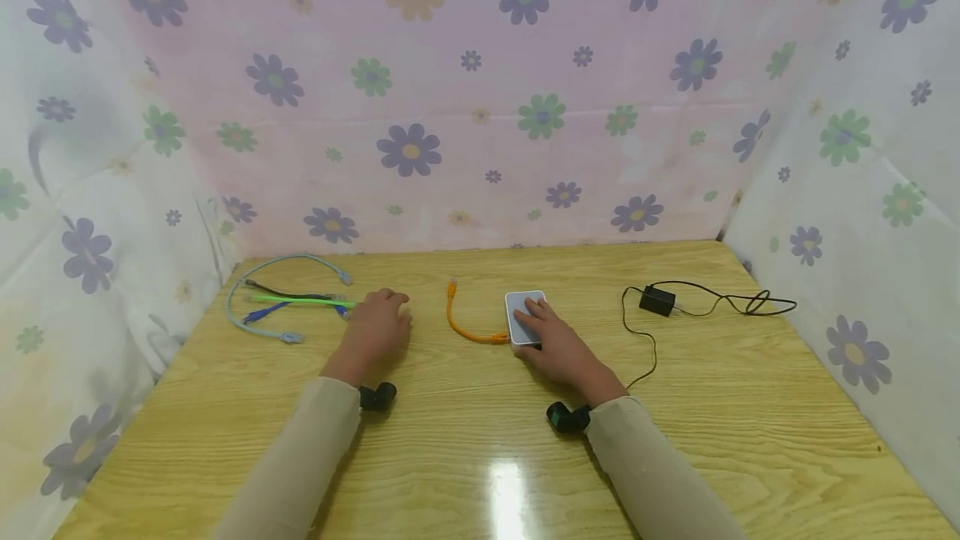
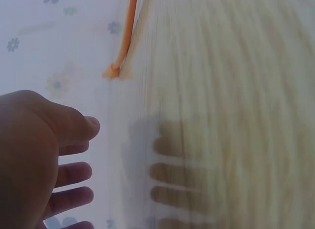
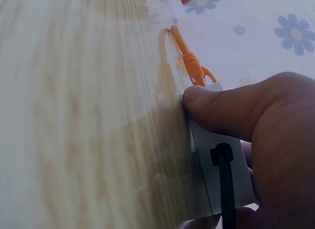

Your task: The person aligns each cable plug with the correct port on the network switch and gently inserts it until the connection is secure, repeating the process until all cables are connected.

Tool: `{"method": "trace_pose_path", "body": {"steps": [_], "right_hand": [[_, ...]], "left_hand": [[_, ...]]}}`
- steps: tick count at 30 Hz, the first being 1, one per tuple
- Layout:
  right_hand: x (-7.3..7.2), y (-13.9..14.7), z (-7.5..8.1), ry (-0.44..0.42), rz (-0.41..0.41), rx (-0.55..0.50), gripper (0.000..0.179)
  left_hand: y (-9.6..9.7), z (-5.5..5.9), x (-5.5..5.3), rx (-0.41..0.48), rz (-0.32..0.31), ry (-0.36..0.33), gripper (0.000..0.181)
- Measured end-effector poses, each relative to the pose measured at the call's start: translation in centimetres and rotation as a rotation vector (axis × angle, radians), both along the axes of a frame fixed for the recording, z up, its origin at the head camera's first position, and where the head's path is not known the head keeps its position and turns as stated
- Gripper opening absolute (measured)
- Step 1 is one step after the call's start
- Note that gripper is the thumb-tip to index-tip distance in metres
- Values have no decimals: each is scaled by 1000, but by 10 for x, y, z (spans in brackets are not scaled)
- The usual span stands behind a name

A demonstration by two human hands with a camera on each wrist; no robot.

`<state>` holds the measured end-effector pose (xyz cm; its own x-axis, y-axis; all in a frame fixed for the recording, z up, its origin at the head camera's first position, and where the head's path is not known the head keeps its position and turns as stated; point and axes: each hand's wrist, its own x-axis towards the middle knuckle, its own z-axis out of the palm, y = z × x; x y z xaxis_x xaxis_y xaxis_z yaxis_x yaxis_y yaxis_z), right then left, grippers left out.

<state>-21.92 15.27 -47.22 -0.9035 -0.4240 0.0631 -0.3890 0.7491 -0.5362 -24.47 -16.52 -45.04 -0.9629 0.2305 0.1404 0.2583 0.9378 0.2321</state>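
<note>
On the table lies a small grey box with white edges (image 1: 525,319). My right hand (image 1: 558,348) holds it, fingers across its top and the thumb (image 3: 216,108) against its near face. An orange network cable (image 1: 480,339) is plugged into the box's left side, its other end loose on the table. A black cord (image 3: 226,189) enters the near face. My left hand (image 1: 375,327) is over the table beside the cables, fingers spread and holding nothing. In the head view it overlaps the ends of a green cable (image 1: 296,299) and a blue cable (image 1: 267,312).
A light blue network cable (image 1: 291,338) curves around the left group, with a dark cable (image 1: 273,289) inside it. To the right lies a black power adapter (image 1: 657,300), its thin cord running behind my right wrist. Flowered cloth (image 1: 480,165) hangs around the table.
</note>
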Motion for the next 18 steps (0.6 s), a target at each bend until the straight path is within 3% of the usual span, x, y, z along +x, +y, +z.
{"method": "trace_pose_path", "body": {"steps": [6, 18], "right_hand": [[0, 0, 0, 0, 0, -2, 64], [0, 0, 0, 7, -1, -9, 64]], "left_hand": [[-11, 3, -4, -80, 30, 5, 39], [-28, 7, -7, -131, 68, 16, 37]]}}
